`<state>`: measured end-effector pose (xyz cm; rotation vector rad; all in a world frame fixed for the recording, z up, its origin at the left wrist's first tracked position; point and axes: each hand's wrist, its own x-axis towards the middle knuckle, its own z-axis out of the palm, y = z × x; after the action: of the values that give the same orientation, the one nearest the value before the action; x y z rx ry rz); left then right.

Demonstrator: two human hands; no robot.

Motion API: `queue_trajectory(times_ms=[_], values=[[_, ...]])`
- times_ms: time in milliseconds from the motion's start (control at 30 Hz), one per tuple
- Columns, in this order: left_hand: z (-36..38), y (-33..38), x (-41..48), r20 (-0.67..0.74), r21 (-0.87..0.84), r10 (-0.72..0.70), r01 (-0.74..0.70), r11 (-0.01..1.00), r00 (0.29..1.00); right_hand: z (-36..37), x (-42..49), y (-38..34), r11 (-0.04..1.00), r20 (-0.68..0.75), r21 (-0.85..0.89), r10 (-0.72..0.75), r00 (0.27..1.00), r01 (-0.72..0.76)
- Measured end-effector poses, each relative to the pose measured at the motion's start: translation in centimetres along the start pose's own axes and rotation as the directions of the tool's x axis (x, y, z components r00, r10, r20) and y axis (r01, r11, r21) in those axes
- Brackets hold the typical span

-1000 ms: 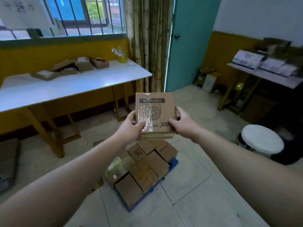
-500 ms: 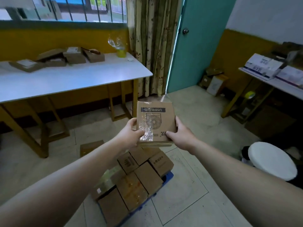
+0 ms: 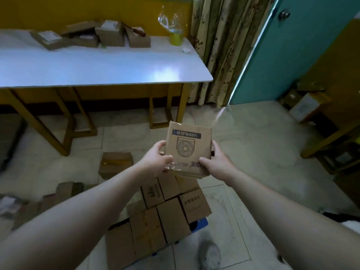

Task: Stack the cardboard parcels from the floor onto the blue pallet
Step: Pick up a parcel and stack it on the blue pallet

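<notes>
My left fingers (image 3: 164, 157) are curled round the left edge of the parcel (image 3: 188, 151), thumb on top near a loose bit of clear tape; my right fingers (image 3: 204, 160) do the same on the right edge, thumb on the printed face, other fingers behind or under it where I cannot see them. So both the left hand (image 3: 155, 160) and the right hand (image 3: 218, 162) are closed on this one box, w/ no gap that I can see. The parcel is held in the air, its printed top face tilted toward me, above the far end of the stack.

Below it is the blue pallet (image 3: 200, 224), of which only a corner shows; the rest is covered by a layer of stacked parcels (image 3: 171, 219), approx. eight as far as I can count, packed close side by side. I judge the first layer is nearly full, and the box in my hands goes either in a last gap or as start of a second layer; which one I cannot tell, the hands hide that end.

Still left on the floor: one loose box (image 3: 116, 162) just beyond the pallet, and some more cartons (image 3: 58, 193) at the left, blurred. The boxes on the white table (image 3: 97, 67) are prob. not part of the job.
</notes>
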<state>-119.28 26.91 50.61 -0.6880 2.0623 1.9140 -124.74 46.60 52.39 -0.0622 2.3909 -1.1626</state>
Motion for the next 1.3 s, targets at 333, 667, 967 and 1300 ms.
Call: queue_trajectory(times_ms=[333, 667, 967, 1300], values=[[8.6, -8.6, 16.7, -0.247, 0.061, -0.178, 0.199, 0.978, 0.952, 0.7, 20.1, 11.4, 0.991, 0.225, -0.128, -0.004, 0.974, 0.034], [13.4, -28.6, 31.3, -0.309, 0.068, -0.386, 0.425, 0.903, 0.869, 10.9, 33.5, 29.8, 0.986, 0.318, -0.15, -0.015, 0.948, 0.066], [15.7, -34.9, 34.7, -0.103, -0.006, -0.438, 0.44, 0.898, 0.893, 14.0, 36.5, 36.1, 0.974, 0.317, -0.223, 0.045, 0.947, 0.028], [12.4, -31.0, 29.4, -0.149, 0.288, -0.43, 0.455, 0.843, 0.891, 12.3, 33.5, 31.9, 0.901, 0.39, -0.433, 0.18, 0.903, 0.008]])
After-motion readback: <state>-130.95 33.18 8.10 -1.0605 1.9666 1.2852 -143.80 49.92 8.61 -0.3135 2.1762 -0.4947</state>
